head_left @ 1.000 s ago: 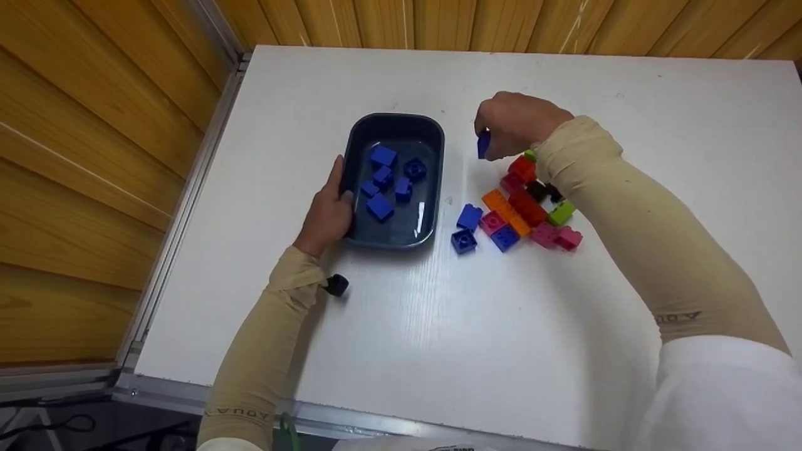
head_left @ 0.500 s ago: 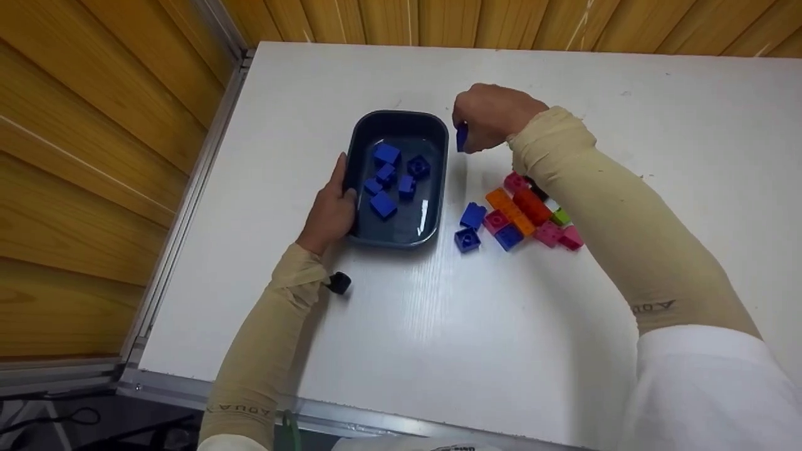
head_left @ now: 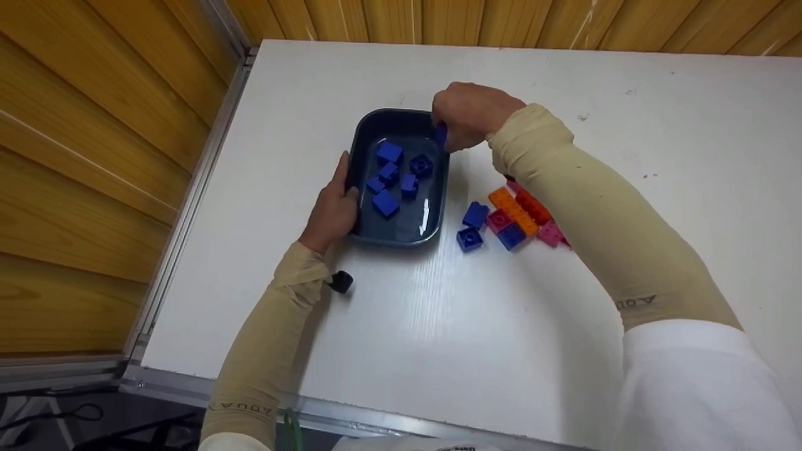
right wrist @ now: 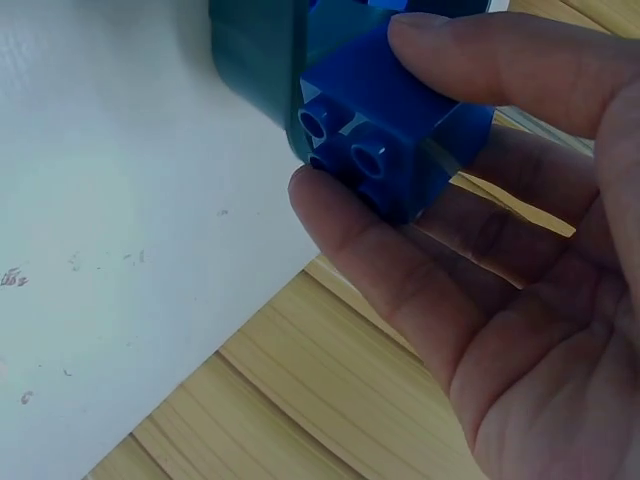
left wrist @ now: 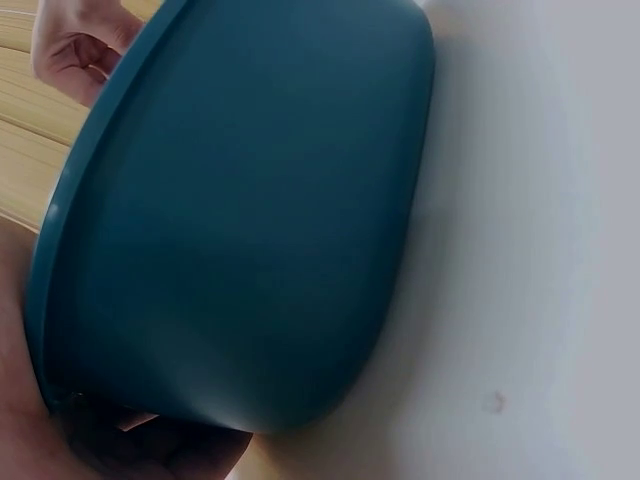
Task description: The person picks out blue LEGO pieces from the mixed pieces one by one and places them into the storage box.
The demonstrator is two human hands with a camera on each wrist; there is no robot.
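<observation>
- The right hand point(head_left: 473, 116) pinches a blue brick point(right wrist: 385, 135) between thumb and fingers; the brick sits over the far right corner of the dark blue tub point(head_left: 438, 207), right at its rim.
- The left hand point(head_left: 332, 210) rests against the tub's left wall, thumb along the rim. Whether its fingers curl under the tub, I cannot tell, though the left wrist view shows the tub wall point(left wrist: 250, 230) close against the palm.
- Five blue bricks point(head_left: 395, 175) already lie in the tub, near its far-left half.
- Two more loose blue bricks point(head_left: 471, 227) sit on the white worktop point(head_left: 438, 326) just right of the tub, beside a mixed pile point(head_left: 523, 216) of orange, pink, red and blue bricks partly hidden under the right forearm.
- Risk: the held brick is so close to the rim that, let go here, it could strike the edge and bounce out onto the worktop.
- Risk: the right forearm passes low over the mixed pile; a careless sweep could scatter it toward the worktop's right edge.
- Risk: a slack left hand could let the tub slide if the brick knocks it.
</observation>
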